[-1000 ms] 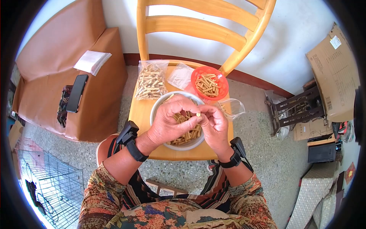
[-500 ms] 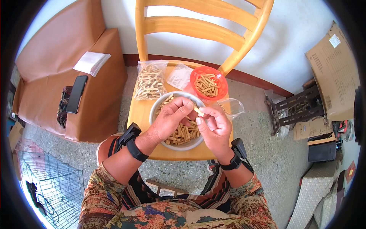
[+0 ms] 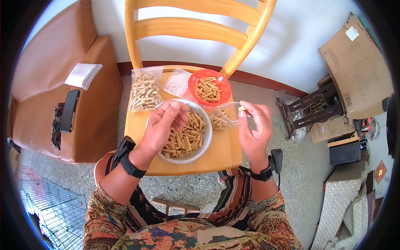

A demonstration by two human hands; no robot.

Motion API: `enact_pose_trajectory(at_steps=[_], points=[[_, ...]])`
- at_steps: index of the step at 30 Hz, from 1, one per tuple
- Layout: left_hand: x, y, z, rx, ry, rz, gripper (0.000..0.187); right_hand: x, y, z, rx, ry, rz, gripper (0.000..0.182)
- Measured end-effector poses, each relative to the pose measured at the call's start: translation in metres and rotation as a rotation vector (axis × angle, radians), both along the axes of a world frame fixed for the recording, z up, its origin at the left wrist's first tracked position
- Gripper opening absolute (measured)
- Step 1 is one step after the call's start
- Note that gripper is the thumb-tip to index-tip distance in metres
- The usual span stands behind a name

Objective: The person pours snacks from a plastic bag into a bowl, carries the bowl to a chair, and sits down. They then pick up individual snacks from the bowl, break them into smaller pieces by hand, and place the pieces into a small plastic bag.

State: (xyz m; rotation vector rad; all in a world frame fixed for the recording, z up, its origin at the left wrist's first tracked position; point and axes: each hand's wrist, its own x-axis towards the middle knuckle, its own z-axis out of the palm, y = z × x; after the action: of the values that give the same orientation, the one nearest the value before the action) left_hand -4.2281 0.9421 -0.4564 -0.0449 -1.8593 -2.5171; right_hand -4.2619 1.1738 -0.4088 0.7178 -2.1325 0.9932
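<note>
A grey bowl [image 3: 206, 141] of tan stick pieces sits on the wooden chair seat [image 3: 216, 156]. My left hand [image 3: 160, 125] hovers over the bowl's left side, fingers curled together; whether it pinches a piece I cannot tell. My right hand [image 3: 255, 127] is right of the bowl and pinches a small pale piece [image 3: 241, 108] at the mouth of a clear plastic bag [image 3: 223, 114] that holds a few sticks. An orange basket [image 3: 192, 81] of sticks stands behind the bowl.
A filled clear bag [image 3: 144, 89] and a small empty bag [image 3: 176, 82] lie at the seat's back. A brown sofa with a phone [image 3: 68, 110] and white packet [image 3: 83, 74] is left. A cardboard box [image 3: 354, 62] and a metal stand are right; a wire cage is lower left.
My hands have parted. The right hand carried the small piece from above the bowl rightward to the clear bag. The left hand stayed over the bowl. The view shifted right.
</note>
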Motion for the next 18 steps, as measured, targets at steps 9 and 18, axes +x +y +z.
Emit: enact_pose_trajectory(at_steps=[9,18], points=[[-0.004,0.003,-0.006,0.133,0.021,0.118,0.032,0.003,-0.002,-0.004,-0.03,0.048,-0.014,0.024],[-0.011,-0.01,-0.006,0.35,-0.028,0.228,0.03,0.014,-0.057,-0.055,0.245,-0.216,0.294,0.018]])
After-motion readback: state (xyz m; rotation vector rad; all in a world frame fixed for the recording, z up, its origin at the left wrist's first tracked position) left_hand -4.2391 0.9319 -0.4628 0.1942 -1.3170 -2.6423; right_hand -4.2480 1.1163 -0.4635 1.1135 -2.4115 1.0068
